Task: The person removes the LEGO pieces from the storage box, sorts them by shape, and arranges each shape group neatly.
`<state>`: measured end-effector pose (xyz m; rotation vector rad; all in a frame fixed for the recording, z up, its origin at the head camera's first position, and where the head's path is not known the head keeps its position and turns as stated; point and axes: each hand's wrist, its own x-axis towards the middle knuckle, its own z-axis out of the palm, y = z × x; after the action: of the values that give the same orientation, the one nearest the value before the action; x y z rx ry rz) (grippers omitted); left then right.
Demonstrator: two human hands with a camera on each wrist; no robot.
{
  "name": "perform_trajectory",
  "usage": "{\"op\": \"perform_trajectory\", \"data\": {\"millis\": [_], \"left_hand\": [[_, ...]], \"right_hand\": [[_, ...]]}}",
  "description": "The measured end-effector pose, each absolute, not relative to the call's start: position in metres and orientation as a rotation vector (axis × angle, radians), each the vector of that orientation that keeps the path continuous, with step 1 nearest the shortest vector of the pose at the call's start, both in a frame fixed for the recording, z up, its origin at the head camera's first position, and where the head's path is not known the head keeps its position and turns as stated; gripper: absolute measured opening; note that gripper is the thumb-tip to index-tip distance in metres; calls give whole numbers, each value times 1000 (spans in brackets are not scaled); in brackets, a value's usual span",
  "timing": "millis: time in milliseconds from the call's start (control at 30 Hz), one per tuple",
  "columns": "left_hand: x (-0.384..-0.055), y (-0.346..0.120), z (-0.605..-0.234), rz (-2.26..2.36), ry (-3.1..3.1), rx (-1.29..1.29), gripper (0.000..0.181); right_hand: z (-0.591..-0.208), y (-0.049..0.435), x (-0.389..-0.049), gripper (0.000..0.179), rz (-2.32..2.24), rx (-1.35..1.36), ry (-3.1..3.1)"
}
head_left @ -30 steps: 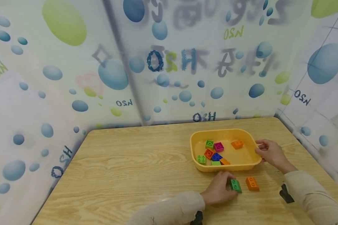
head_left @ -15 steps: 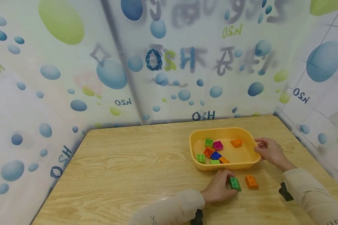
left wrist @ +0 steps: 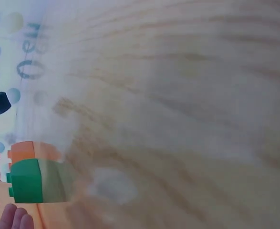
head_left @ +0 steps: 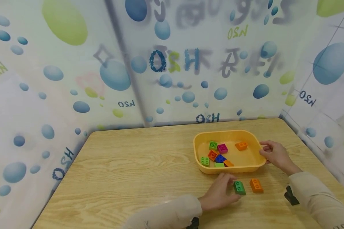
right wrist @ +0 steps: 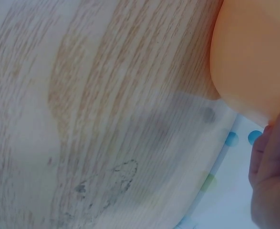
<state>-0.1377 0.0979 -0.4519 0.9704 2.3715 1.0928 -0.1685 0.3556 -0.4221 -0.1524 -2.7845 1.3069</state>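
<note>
On the table, a green toy brick [head_left: 239,188] stands beside an orange toy brick [head_left: 256,185]. My left hand [head_left: 219,192] is at the green brick's left side, thumb and fingers spread apart around it with a gap showing. In the left wrist view the green brick [left wrist: 26,181] overlaps the orange brick [left wrist: 27,150], and fingertips [left wrist: 16,217] are visible below it. My right hand [head_left: 277,156] pinches the right rim of a yellow plastic tray [head_left: 255,169]. The right wrist view shows that hand [right wrist: 273,171] against the tray's outer wall [right wrist: 254,57].
Inside the tray lie several bricks, among them a magenta brick [head_left: 222,148], a blue brick [head_left: 220,158] and an orange brick [head_left: 241,146] off by itself. The wooden table [head_left: 126,165] meets a patterned curtain [head_left: 172,95] at its back edge.
The left hand's fingers have come off the green brick and the hand has drawn slightly left. The bricks stay in place, and the right hand stays on the tray rim.
</note>
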Motion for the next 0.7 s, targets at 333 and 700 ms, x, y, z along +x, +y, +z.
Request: {"op": "perform_trajectory", "data": {"millis": [333,700], "left_hand": [[-142,78,-417,1018,2403,1157,41],[-181,78,-390,1006,2597,1120,34]], "right_hand": [[-423,357,-169,42,1303,-167,-2792],[-423,356,-169,41,1295,-163,-2797]]}}
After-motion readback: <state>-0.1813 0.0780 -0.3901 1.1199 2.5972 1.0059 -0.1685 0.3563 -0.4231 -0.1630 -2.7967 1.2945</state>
